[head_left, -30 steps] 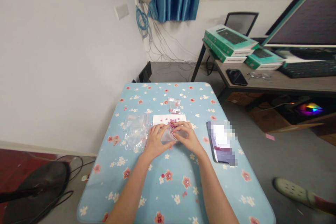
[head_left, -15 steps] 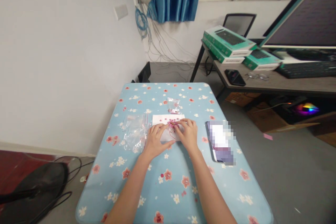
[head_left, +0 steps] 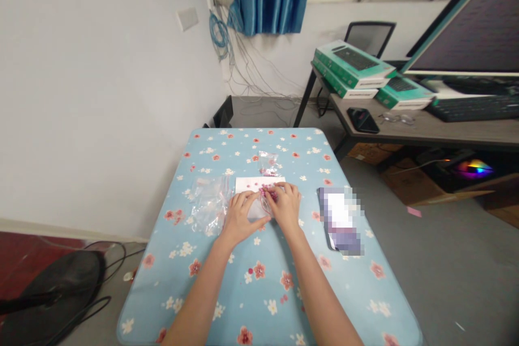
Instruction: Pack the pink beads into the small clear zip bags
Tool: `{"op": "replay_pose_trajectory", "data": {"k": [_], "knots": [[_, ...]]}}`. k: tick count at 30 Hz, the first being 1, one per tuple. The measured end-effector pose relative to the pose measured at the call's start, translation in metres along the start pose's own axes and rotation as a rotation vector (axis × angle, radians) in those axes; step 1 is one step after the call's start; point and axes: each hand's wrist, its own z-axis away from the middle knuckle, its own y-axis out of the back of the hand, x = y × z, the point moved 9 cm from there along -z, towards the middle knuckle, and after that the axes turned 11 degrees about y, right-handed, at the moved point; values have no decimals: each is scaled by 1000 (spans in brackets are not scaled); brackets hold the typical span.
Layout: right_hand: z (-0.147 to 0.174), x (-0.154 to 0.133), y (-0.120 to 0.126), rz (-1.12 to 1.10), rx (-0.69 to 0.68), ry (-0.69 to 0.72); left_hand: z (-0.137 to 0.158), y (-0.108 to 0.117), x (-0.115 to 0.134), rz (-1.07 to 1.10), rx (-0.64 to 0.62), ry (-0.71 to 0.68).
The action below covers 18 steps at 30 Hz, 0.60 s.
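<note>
Small pink beads lie in a cluster on a white sheet, and a few sit apart along its far part. A thin reddish cord curves below the cluster. My left hand rests on the sheet's left side, thumb stretched away from the fingers, its index fingertip by the cluster's left edge. From the right, my right hand reaches over the beads with bent fingers and the thumb among them. What lies between its fingertips is too small to make out.
A clear plastic bag lies left of the sheet, and a smaller clear bag beyond it. To the right is a phone, partly blurred. A single red bead lies nearer on the flowered tablecloth. A desk stands at right.
My right hand has shifted slightly left, its thumb now deeper among the beads. The left hand has stayed in place.
</note>
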Motion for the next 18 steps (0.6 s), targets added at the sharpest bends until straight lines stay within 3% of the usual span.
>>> {"op": "replay_pose_trajectory", "data": {"k": [5,9,13,18], "knots": [[-1,5,4,-68,31,-46,0,0,0,3,-7,6],[-3,4,12,-298,34,-34,0,0,-2,2,-6,15],[-3,-4,21,-514,-22,23,-1,0,-3,1,3,25],[-2,-16,24,-599,-99,78,-1,2,-2,1,10,23]]}}
